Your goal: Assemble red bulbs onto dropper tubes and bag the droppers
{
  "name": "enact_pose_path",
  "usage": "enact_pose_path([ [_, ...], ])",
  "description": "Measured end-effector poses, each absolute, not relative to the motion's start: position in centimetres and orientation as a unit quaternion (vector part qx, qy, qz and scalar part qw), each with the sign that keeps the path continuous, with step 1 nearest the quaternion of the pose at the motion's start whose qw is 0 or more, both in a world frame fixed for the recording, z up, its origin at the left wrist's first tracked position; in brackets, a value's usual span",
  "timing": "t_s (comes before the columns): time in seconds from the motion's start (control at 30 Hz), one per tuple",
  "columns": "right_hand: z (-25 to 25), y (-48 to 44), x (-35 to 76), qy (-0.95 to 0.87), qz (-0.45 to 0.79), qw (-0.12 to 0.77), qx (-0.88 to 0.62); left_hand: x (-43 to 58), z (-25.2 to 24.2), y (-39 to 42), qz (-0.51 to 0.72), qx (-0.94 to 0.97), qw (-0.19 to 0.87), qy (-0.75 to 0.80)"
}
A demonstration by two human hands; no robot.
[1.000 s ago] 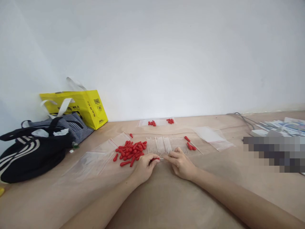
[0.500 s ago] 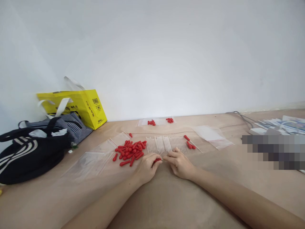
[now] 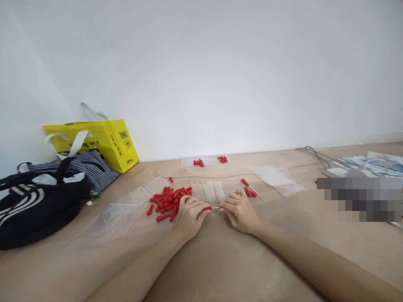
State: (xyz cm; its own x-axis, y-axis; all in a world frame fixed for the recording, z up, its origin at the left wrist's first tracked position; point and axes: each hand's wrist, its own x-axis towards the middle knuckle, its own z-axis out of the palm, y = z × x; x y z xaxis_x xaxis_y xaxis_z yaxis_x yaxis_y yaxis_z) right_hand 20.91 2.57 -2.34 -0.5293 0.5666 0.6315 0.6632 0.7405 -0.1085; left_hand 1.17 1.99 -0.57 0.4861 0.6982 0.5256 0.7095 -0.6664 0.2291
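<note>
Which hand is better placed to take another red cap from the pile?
Probably the left. The left hand lies right beside the pile of red caps; the right hand is farther, near the clear tubes.

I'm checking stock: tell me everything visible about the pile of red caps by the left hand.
The pile of red caps is a loose heap of small, elongated, bulb-shaped pieces, matte red and rubbery-looking. They lie flat at mixed angles on the tan table cover, with a few strays. The heap sits between clear zip bags on its left and a row of clear tubes on its right. The left hand appears to touch its near right edge.
</note>
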Motion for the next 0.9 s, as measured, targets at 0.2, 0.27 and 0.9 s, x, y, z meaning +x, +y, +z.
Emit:
enact_pose_path([
  [0.2, -2.5, 2.6, 20.5, -0.868, -0.065, 0.343, -0.353, 1.7, -0.5, 1.4, -0.309, -0.853, 0.023, -0.419],
  [0.27, -2.5, 2.6, 20.5, -0.869, -0.065, 0.339, -0.354, 1.7, -0.5, 1.4, -0.301, -0.855, 0.028, -0.420],
  [0.9, -1.8, 5.7, 27.2, -0.653, -0.105, 0.261, -0.704, -0.3, -1.6, 2.5, -0.260, -0.870, -0.001, -0.420],
])
